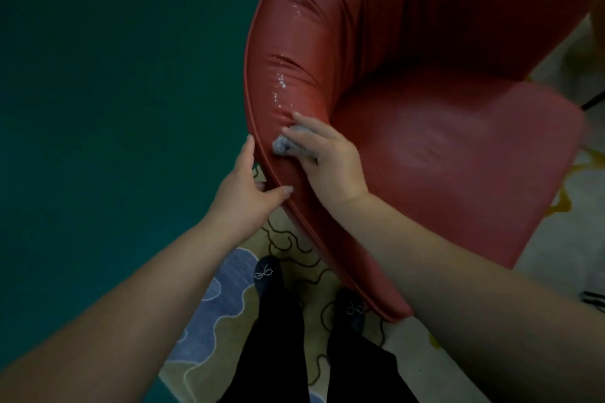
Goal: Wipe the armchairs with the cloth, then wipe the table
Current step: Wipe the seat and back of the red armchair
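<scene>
Though bunched small, cloth [284,144]: soft, light, limp, likely damp; best held as a wad under flat fingers. Lies beneath right hand [322,154], pressed onto inner wall of armchair [425,127], peeking out past fingertips. Right hand's fingers curled over wad, pinning it. Left hand [244,188] just beside, clasping chair's rim, thumb over edge. Slick, wrinkled, wet-streaked upholstery above hand.
</scene>
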### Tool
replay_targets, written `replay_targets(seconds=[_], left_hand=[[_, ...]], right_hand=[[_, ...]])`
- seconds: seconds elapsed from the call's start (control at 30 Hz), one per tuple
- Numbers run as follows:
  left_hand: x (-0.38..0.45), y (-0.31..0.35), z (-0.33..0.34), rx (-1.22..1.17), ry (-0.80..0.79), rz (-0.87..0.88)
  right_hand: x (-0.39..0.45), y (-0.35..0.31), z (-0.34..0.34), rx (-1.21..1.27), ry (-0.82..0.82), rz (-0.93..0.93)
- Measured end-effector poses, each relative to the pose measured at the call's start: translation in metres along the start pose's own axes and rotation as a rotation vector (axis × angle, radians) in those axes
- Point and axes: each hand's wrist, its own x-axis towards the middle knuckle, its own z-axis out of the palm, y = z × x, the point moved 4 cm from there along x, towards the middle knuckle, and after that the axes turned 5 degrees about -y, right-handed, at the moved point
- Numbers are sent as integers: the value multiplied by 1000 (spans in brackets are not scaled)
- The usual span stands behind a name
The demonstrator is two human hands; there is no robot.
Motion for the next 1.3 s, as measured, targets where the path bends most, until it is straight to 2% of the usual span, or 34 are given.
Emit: replay_targets(seconds=[0.2,0.37,0.47,0.67,0.87,1.1,1.3], left_hand=[[23,6,-23,20,-31,28],[46,10,-41,53,-77,47],[56,10,-48,67,-114,84],[78,16,-57,55,-202,122],[99,18,-65,89,-184,133],[110,27,-70,78,-261,128],[113,27,-71,-13,-273,135]], right_hand=[[-35,-1,0,9,23,99],[3,-3,6,-50,222,277],[19,-3,11,-113,229,281],[-16,-5,14,-118,215,262],[64,-8,21,-122,245,265],[10,-10,19,-136,224,268],[81,-11,23,-159,276,235]])
